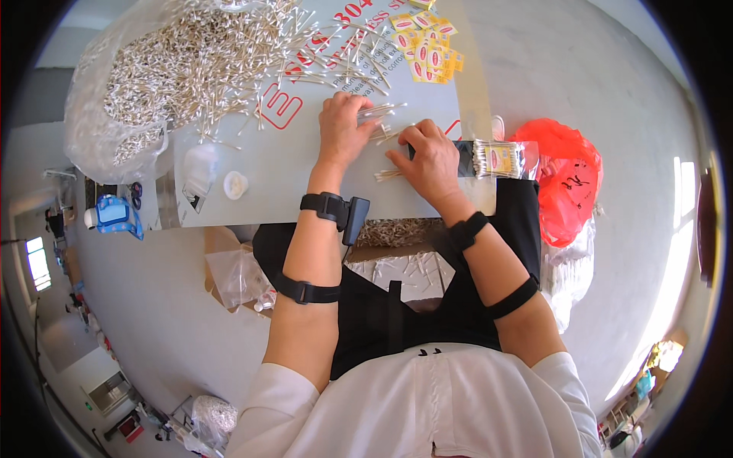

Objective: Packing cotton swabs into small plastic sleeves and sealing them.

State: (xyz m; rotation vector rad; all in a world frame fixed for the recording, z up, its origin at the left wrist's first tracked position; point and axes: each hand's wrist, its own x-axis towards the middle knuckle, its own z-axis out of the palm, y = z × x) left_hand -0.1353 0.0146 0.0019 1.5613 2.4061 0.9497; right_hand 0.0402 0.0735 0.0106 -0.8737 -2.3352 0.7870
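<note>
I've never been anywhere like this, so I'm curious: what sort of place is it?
Probably a small packing workshop: a big heap of cotton swabs spilling across the table, small yellow cards, and a clear packet of swabs beside the right hand.

on the table [290,187], the swab heap [191,72] lies left of the cards [429,53], a swab packet [500,159] at the right edge.

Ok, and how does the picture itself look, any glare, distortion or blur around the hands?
In the head view, fisheye distortion bends the surroundings, with black corners; in the head view, a bright streak and the far-left window look washed out; also in the head view, the left hand and right hand look reasonably clear, without obvious motion blur.
</note>
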